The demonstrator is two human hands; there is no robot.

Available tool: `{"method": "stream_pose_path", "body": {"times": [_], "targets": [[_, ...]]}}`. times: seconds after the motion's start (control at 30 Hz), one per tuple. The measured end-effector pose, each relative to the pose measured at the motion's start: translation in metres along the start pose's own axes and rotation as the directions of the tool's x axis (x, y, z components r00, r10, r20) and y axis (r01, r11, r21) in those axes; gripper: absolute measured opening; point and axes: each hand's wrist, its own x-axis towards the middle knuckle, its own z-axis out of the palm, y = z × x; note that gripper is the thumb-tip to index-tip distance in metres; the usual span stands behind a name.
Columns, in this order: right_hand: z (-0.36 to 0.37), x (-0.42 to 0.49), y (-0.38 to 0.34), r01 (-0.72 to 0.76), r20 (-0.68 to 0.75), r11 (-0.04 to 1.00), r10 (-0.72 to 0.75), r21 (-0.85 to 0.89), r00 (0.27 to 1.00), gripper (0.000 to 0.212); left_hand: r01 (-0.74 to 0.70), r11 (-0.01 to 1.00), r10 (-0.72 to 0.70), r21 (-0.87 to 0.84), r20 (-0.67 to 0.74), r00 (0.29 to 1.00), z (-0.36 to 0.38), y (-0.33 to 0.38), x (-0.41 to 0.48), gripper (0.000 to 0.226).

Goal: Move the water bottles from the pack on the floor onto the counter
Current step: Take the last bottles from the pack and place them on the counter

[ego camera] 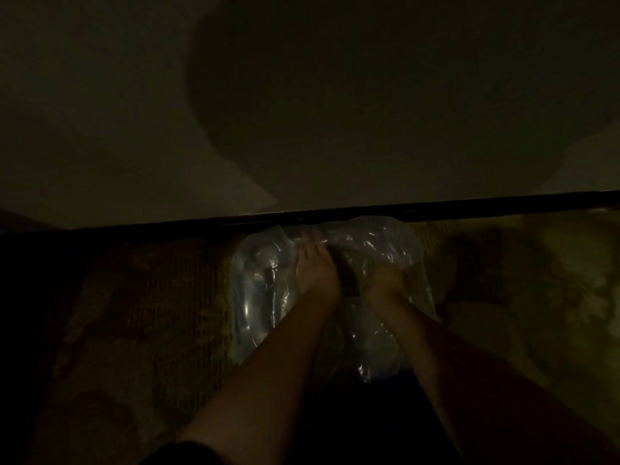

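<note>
Clear plastic film, crinkled and catching small glints, wraps the pack, which sits on the patterned carpet hard against the dark baseboard, with the pale shapes of water bottles dimly showing inside. Judging by this, the task has barely begun: no bottle is out, no counter is in view, and the wrap looks unopened. The left hand lays fairly straight, close-set fingers on top, while the right hand sinks into the film, its fingers too dark to tell.
</note>
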Motion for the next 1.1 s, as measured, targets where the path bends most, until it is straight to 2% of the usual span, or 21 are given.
{"method": "stream_pose_path", "body": {"times": [0.07, 0.2, 0.37, 0.6, 0.7, 0.77, 0.9, 1.1], "targets": [[0.0, 0.002, -0.002, -0.007, -0.028, 1.0, 0.008, 0.02, 1.0, 0.043, -0.001, 0.998, 0.002, 0.057, -0.016, 1.0, 0.0, 0.002, 0.001, 0.082], [0.004, 0.0, -0.004, -0.043, -0.015, 0.994, 0.045, 0.103, 0.999, 0.043, -0.02, 0.995, 0.022, 0.096, -0.015, 1.0, -0.001, 0.0, -0.001, 0.066], [0.01, -0.002, 0.0, 0.038, -0.011, 0.991, -0.036, 0.125, 0.999, 0.044, -0.048, 0.986, 0.045, 0.157, 0.027, 0.999, -0.003, -0.005, 0.002, 0.07], [0.013, -0.011, 0.002, 0.099, 0.018, 0.987, -0.102, 0.125, 0.995, 0.049, -0.119, 0.942, 0.11, 0.312, 0.045, 0.993, -0.002, -0.013, 0.005, 0.056], [0.015, -0.017, 0.003, 0.157, 0.025, 0.985, -0.159, 0.074, 0.987, 0.06, -0.155, 0.95, 0.134, 0.27, 0.093, 0.987, 0.002, -0.018, 0.003, 0.057], [0.016, -0.02, 0.003, 0.182, 0.03, 0.982, -0.184, 0.053, 0.982, 0.059, -0.174, 0.958, 0.147, 0.228, 0.131, 0.98, 0.002, -0.021, 0.004, 0.056], [0.008, -0.027, 0.007, 0.239, -0.003, 0.966, -0.239, 0.095, 0.971, 0.061, -0.221, 0.955, 0.196, 0.196, 0.139, 0.971, -0.003, -0.027, 0.007, 0.05], [-0.007, -0.043, 0.012, 0.45, -0.093, 0.892, -0.445, 0.042, 0.891, 0.07, -0.314, 0.941, 0.294, 0.129, 0.151, 0.944, -0.013, -0.035, 0.007, 0.053]]}}
